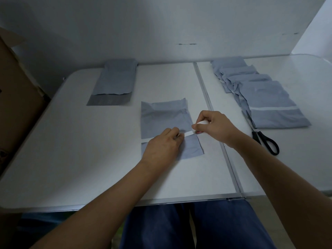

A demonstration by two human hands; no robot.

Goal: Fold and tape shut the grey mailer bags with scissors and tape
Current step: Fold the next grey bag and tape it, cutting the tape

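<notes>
Single head-worn view, looking forward and down, close over the table (89, 159)

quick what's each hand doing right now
Left hand: presses the strip of white tape onto the folded grey plastic mailer bag, fingers curled.
Right hand: grips the small white tape roll.
</notes>
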